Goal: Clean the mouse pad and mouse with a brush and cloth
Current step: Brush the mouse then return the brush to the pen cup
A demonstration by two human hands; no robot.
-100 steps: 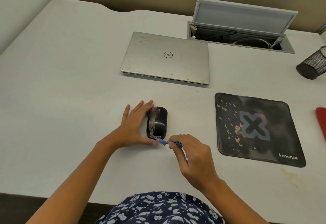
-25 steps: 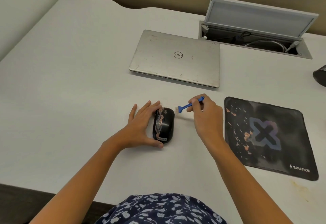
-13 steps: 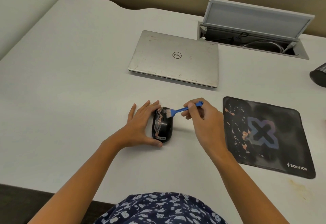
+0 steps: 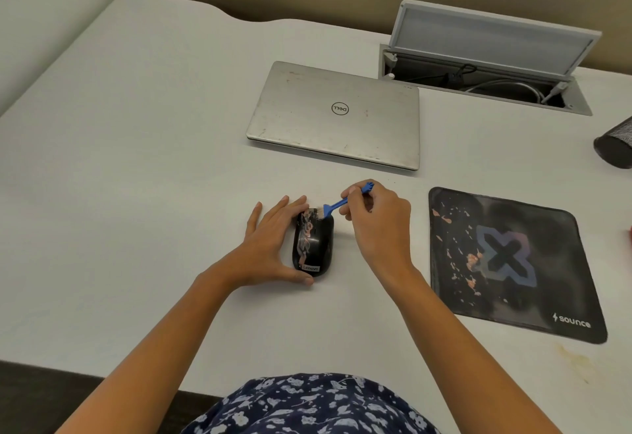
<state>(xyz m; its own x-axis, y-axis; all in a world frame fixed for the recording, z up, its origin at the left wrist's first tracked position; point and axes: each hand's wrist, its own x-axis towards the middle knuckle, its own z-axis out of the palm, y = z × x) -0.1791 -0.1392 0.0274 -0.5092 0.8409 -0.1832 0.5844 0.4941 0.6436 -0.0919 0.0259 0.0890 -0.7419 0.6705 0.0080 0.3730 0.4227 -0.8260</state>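
A black mouse point(image 4: 316, 244) with pinkish dust streaks lies on the white desk point(image 4: 136, 160) near the middle. My left hand point(image 4: 270, 245) cups its left side, thumb at the near end, fingers along the far left. My right hand point(image 4: 376, 225) pinches a small blue brush point(image 4: 337, 205) whose pale bristles touch the mouse's far end. A dark mouse pad point(image 4: 509, 262) with an X design and pinkish specks lies flat to the right, apart from both hands. A red sliver, perhaps the cloth point(image 4: 630, 232), shows at the right edge.
A shut silver laptop point(image 4: 337, 114) lies behind the mouse. An open cable hatch point(image 4: 485, 57) with wires sits in the desk at the back right. A black mesh cup point(image 4: 615, 146) lies at the far right edge. A partition wall runs along the left.
My right hand has swung the brush from the desk beside the mouse onto the mouse's far end. Four seconds ago it brushed the near end. My left hand kept its hold.
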